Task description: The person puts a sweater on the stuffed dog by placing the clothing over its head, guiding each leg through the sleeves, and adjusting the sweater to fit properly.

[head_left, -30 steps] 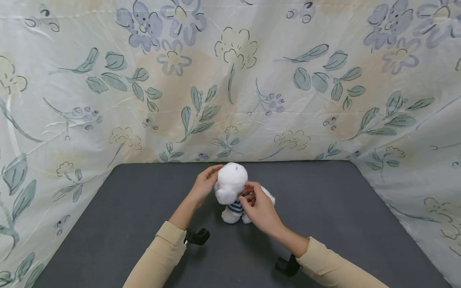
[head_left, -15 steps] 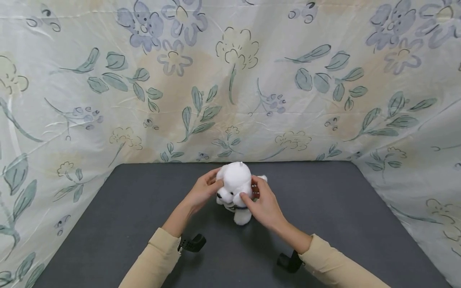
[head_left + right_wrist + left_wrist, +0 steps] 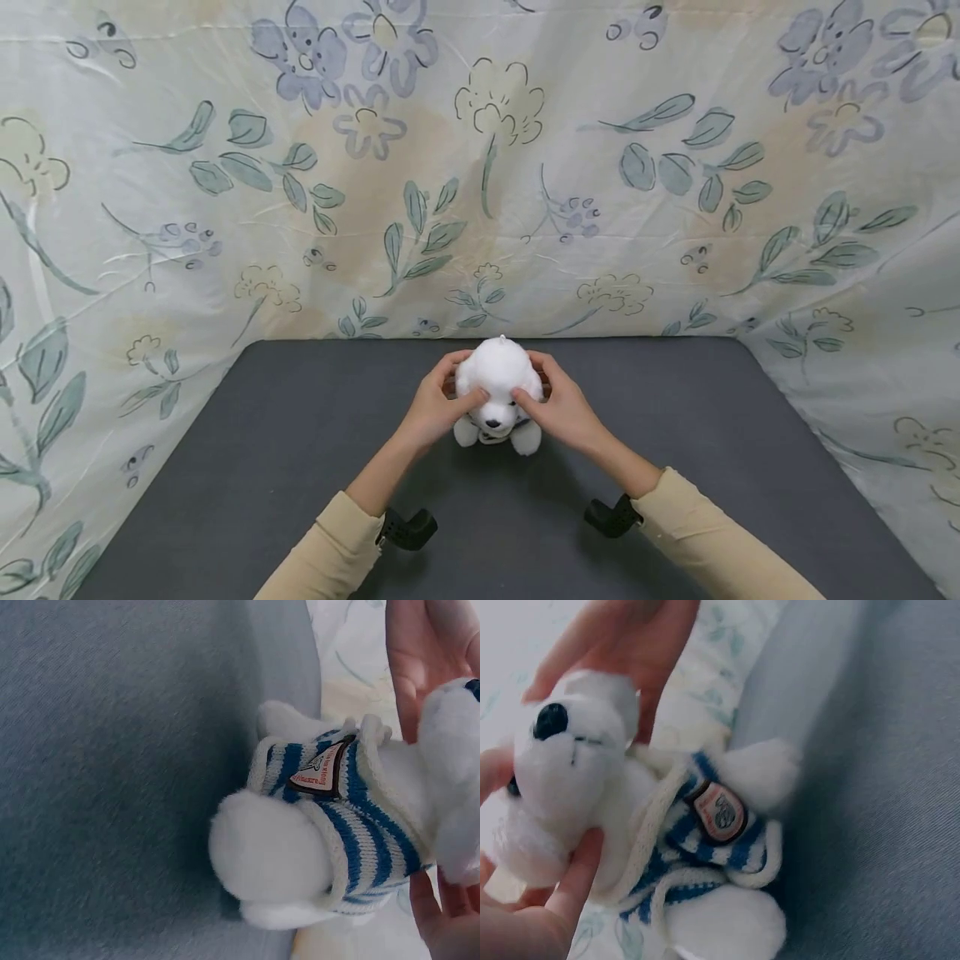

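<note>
A white plush dog (image 3: 501,367) stands at the far middle of the table, its face toward me. My left hand (image 3: 437,410) holds one side of its head, the thumb on the face near the eye. On the other side my right hand (image 3: 567,410) grips the head, its thumb likewise near an eye. The black nose (image 3: 551,720) shows in the left wrist view. A blue-and-white striped knit sweater (image 3: 367,832) covers the body, with a dark-edged patch (image 3: 322,772) on the chest. White front paws (image 3: 727,922) stick out below the sweater.
The dark grey table (image 3: 315,433) spreads out around the toy. Behind it hangs a floral curtain (image 3: 480,250), which also runs down the left and right sides. Each wrist wears a black camera mount (image 3: 408,529).
The plush dog has turned from facing left to facing me. My right hand has shifted right along its head, and both thumbs now rest on the face.
</note>
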Tool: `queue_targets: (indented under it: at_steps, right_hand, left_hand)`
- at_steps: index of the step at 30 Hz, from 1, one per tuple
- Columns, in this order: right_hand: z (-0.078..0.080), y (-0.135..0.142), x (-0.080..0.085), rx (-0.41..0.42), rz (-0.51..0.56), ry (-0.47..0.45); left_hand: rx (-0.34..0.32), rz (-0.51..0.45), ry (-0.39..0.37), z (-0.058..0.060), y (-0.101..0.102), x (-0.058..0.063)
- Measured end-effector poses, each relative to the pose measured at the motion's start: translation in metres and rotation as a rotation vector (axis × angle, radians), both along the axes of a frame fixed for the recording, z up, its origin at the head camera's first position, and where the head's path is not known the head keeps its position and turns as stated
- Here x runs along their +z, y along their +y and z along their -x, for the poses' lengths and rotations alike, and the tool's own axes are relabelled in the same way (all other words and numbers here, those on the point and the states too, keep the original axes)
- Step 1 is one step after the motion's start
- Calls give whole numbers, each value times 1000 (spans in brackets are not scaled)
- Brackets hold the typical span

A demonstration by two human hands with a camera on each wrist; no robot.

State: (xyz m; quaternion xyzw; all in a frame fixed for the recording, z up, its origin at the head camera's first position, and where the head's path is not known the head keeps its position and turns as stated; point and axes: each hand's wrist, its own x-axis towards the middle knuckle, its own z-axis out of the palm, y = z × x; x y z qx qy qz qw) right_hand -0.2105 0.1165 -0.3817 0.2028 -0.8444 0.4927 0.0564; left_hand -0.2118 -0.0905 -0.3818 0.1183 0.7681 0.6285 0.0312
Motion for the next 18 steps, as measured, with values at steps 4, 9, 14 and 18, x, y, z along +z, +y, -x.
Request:
queue_targets:
  at_steps: [4, 9, 14, 18]
  right_hand:
    - [2, 5, -5, 21, 4, 6]
    - [4, 13, -11, 45, 2, 0]
    - [0, 15, -7, 61, -12, -36]
    - [-10, 14, 5, 79, -25, -73]
  left_hand:
    - [35, 36, 24, -2, 7, -5]
    - [56, 28, 34, -4, 13, -11]
    - [70, 10, 13, -7, 16, -17]
    - [70, 5, 19, -12, 17, -15]
